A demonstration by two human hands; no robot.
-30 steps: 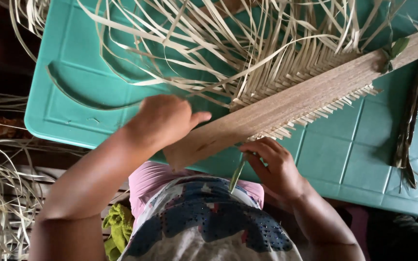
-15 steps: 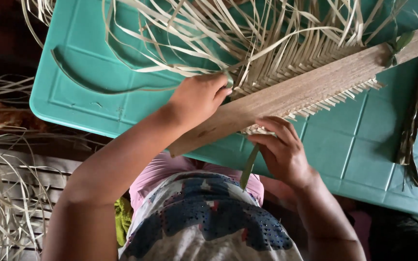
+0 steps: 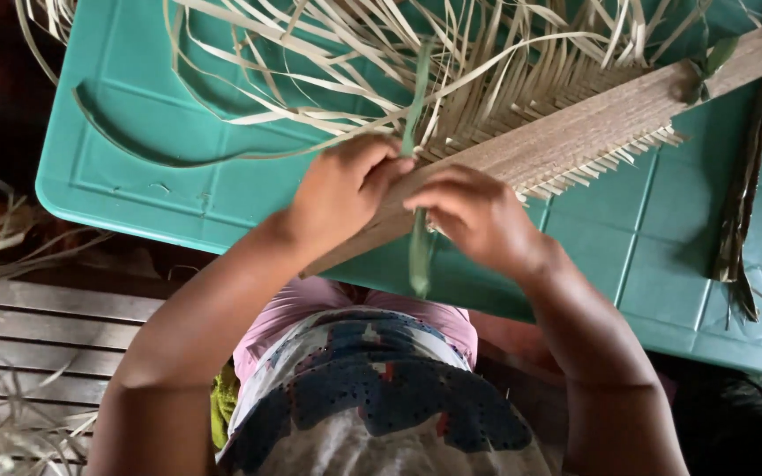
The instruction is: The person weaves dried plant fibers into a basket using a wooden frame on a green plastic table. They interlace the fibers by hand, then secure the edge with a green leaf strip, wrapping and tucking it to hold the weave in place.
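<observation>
A long brown wooden slat [image 3: 628, 110] lies slanted across a teal plastic table [image 3: 178, 189], with many pale dry leaf strips [image 3: 487, 79] folded over it in a row. My left hand [image 3: 346, 189] pinches a green leaf strip [image 3: 418, 247] where it crosses the slat's near end. My right hand [image 3: 478, 216] grips the same strip just beside it. The strip runs from above the slat down past the table's front edge. Loose pale strip ends fan out toward the far side.
Dark dried leaves [image 3: 743, 220] lie along the table's right side. Wooden floor slats [image 3: 37, 335] with scattered dry strips [image 3: 11, 423] are at the lower left. My patterned clothing fills the bottom centre.
Both hands have come together at the slat's near end. The left hand moved right along it. The green strip, held low by the right hand before, now stands up across the slat.
</observation>
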